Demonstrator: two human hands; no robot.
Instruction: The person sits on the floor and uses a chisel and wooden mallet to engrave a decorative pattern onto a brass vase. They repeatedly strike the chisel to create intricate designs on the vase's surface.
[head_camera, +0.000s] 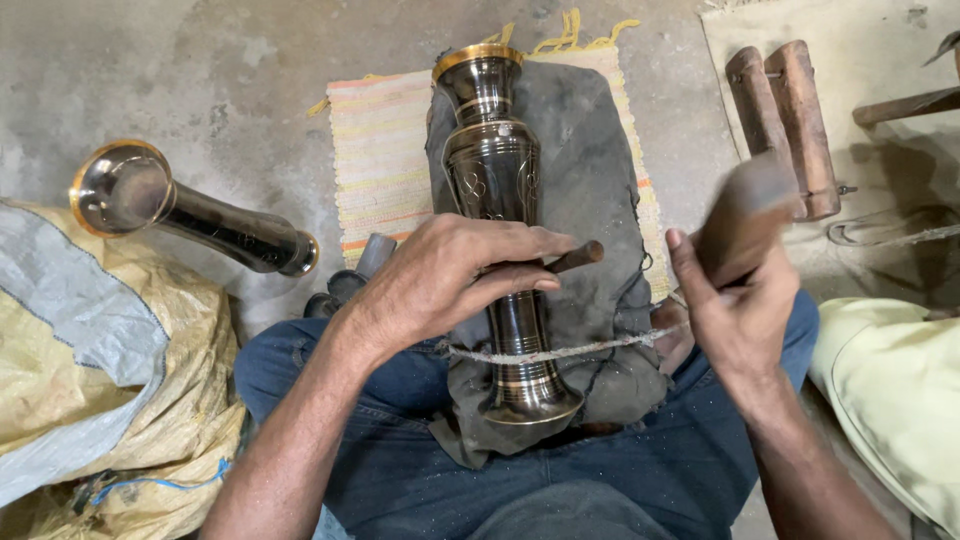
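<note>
Floor workshop: brass vases (497, 160), wooden tools (785, 115)

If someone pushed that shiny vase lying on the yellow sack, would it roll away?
Probably, a little. The second vase is round and lies on its side, so a nudge could roll it, likely in a curve because its mouth is wider than its neck. The crumpled sack might slow it. Its polished metal looks slippery and fairly heavy.

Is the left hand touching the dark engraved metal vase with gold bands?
Touching: the head view shows the left hand lying flat across the vase.
</note>
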